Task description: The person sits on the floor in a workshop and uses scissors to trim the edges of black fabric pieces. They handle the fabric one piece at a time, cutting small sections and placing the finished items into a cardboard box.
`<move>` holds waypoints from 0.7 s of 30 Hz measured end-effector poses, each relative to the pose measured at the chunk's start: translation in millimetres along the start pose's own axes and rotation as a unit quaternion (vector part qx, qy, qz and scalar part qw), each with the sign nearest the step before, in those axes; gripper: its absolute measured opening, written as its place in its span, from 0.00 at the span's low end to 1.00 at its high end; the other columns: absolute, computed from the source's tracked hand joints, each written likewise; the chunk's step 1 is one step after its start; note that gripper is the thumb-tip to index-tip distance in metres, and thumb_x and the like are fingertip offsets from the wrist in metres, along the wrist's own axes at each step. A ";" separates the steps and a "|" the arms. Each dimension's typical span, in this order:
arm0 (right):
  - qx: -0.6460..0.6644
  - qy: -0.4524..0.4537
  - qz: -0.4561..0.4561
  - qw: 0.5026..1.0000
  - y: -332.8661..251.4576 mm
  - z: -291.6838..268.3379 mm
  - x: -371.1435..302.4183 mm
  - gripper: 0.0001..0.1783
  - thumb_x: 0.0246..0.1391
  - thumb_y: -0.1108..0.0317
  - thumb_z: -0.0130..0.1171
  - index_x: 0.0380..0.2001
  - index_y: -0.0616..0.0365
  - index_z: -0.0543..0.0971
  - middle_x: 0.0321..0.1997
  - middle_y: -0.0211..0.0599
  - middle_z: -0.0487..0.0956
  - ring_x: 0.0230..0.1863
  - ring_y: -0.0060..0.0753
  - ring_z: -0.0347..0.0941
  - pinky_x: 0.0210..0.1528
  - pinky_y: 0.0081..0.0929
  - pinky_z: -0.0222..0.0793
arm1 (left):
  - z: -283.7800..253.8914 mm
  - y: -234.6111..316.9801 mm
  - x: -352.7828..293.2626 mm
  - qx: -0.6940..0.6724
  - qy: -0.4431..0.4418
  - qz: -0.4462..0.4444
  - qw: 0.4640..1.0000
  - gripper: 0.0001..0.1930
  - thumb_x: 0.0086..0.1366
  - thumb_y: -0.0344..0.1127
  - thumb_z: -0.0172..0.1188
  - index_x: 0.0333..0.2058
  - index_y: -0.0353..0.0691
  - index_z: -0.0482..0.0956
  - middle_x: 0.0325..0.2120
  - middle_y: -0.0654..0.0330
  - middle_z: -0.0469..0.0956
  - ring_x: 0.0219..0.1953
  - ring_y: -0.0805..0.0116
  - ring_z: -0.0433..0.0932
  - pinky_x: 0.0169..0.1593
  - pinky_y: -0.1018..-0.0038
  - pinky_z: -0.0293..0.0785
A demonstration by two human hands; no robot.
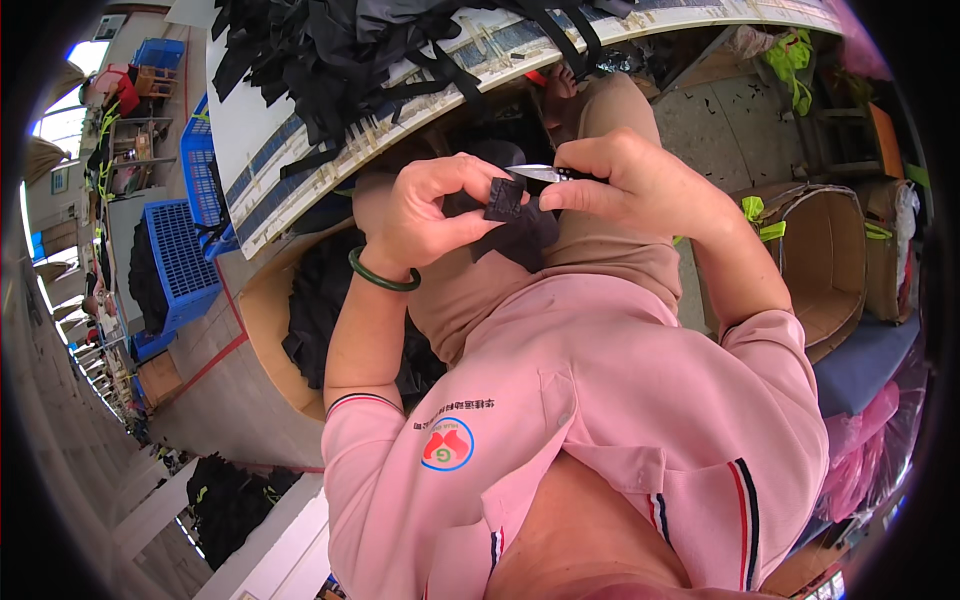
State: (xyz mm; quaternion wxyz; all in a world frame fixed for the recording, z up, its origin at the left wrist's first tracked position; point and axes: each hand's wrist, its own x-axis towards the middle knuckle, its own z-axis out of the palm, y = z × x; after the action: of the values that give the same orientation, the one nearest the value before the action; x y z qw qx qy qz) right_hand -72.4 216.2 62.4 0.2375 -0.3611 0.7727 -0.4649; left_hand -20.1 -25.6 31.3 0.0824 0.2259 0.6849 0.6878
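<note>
My left hand (435, 212) pinches a black fabric strap (506, 200) between thumb and fingers, its squared end facing up over my lap. In my right hand (630, 188) is a small pair of thread snips (537, 172), the silver blades pointing left toward the strap. The blade tips lie close to the strap's upper edge; whether they touch it, I cannot tell. More black fabric (525, 238) hangs below the strap, over my thighs. A dark green bangle (384, 272) circles my left wrist.
Ahead stands a worktable (250, 215) with a heap of black straps (320, 60), some hanging over its edge. A cardboard box (268, 325) of black pieces is by my left side. Another cardboard box (825, 260) stands right. Blue crates (180, 250) are farther left.
</note>
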 end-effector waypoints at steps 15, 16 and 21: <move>-0.002 -0.099 -0.109 0.989 4.5 3.0 1.9 0.21 0.47 0.54 0.67 0.28 0.64 0.75 0.15 0.38 0.68 0.16 0.36 0.60 0.20 0.30 0.55 | -15.8 2.7 10.0 -0.246 -0.206 -0.207 0.924 0.06 0.45 0.24 0.63 0.25 0.30 0.78 0.28 0.54 0.81 0.32 0.69 0.79 0.41 0.77 0.73; -0.011 -0.099 -0.116 0.988 5.1 4.0 2.3 0.21 0.47 0.54 0.67 0.28 0.64 0.75 0.15 0.38 0.68 0.16 0.37 0.61 0.20 0.30 0.55 | -14.3 2.5 9.7 -0.254 -0.207 -0.218 0.919 0.06 0.45 0.24 0.63 0.25 0.30 0.78 0.28 0.53 0.81 0.32 0.68 0.79 0.40 0.77 0.74; -0.044 -0.101 -0.142 0.984 3.8 9.3 5.4 0.20 0.46 0.56 0.68 0.27 0.63 0.75 0.13 0.39 0.68 0.15 0.42 0.63 0.19 0.32 0.55 | -11.9 2.3 9.7 -0.275 -0.220 -0.251 0.902 0.06 0.45 0.24 0.62 0.25 0.29 0.78 0.28 0.53 0.81 0.32 0.68 0.80 0.41 0.77 0.74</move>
State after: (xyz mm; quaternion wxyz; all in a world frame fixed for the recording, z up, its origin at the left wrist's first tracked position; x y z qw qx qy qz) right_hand -70.5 208.1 54.6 0.2298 -0.5224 0.7055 -0.4203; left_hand -33.2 -32.3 35.9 0.4598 0.1601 0.4674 0.7379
